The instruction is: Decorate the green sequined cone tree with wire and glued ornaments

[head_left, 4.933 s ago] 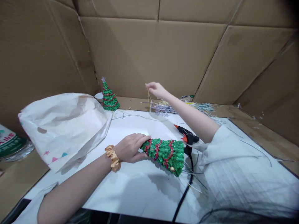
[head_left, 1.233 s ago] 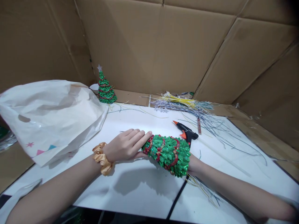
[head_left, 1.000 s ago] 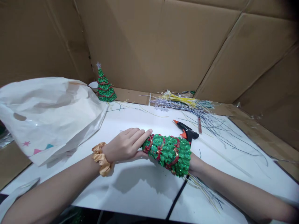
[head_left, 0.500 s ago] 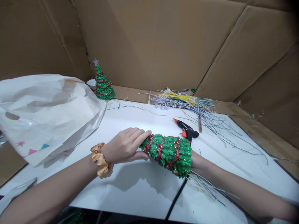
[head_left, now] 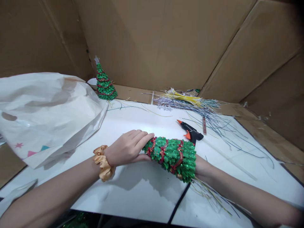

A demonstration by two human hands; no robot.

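Observation:
A small green tinsel Christmas tree (head_left: pixel 184 158) with red garland is held tilted on its side above the white tabletop, its wide base to the right. My left hand (head_left: pixel 134 147), with an orange scrunchie (head_left: pixel 104 163) at the wrist, closes round the narrow top end. At the base my right hand (head_left: pixel 199 167) grips from behind; most of its fingers are hidden by the tree, and a fingertip seems to show along the lower edge. Loose thin wires (head_left: pixel 213 196) stick out below the base beside my right wrist.
Behind the tree lies a black and orange glue gun (head_left: pixel 192 131), with a clear glue stick (head_left: pixel 231 160). Bundled wires (head_left: pixel 190 99) spread at the back right. Another Christmas tree (head_left: pixel 105 85) stands back left, beside a white plastic bag (head_left: pixel 52 114). Cardboard walls (head_left: pixel 154 41) enclose the table.
My hands keep nearly the same hold on the tree. The wires hanging from its base have shifted slightly, and the view has moved a little.

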